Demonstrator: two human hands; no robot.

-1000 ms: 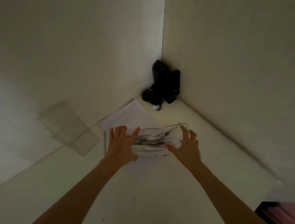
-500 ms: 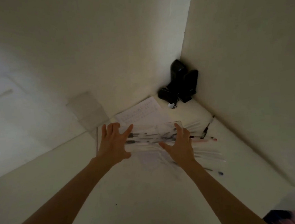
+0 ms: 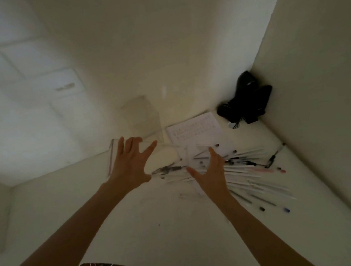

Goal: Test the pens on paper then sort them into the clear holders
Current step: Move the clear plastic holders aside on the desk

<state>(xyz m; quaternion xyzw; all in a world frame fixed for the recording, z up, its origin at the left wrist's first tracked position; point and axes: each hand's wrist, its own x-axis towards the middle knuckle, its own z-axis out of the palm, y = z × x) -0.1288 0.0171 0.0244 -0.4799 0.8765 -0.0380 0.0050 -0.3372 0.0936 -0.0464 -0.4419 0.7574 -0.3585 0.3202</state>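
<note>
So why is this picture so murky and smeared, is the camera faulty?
In the head view the light is dim and everything looks grey; the pens are streaked by blur; the far clear holder barely shows; the wide lens bends the wall corner.

The table (image 3: 157,228) is smooth, matt cream. The pens (image 3: 246,169) on its right part have pale plastic barrels, some clear, some white, with dark tips. The paper (image 3: 193,129) is matt white. The near holder (image 3: 112,158) and the far holder (image 3: 141,114) look like transparent plastic, faintly glossy. The black device (image 3: 249,99) in the far corner shows a slight sheen.
</note>
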